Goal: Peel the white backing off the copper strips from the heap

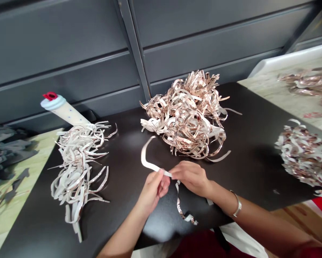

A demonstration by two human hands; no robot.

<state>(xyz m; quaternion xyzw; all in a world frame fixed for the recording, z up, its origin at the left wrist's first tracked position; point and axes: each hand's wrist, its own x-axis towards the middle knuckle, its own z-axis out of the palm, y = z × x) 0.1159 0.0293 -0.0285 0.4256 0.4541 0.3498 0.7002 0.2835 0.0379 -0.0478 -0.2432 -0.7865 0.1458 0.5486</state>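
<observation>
My left hand [152, 190] and my right hand [190, 177] meet at the middle of the dark tabletop, fingertips almost touching. Together they pinch a narrow white strip [147, 159], which curves up and away from my fingers. A second strip [182, 209], white with a copper face, hangs from just under my right fingers and lies curled towards the table's near edge. A heap of copper-faced curls [184, 118] lies beyond my hands, and a heap of paler, whitish strips [77, 168] lies to their left.
A third heap of strips [306, 154] lies at the right table edge. A white tube with a red cap [64, 111] lies behind the pale heap. Grey ribbed metal panels [69, 46] rise behind the black table [246, 172]. Pale boards flank it, the right one bearing copper strips [308, 82].
</observation>
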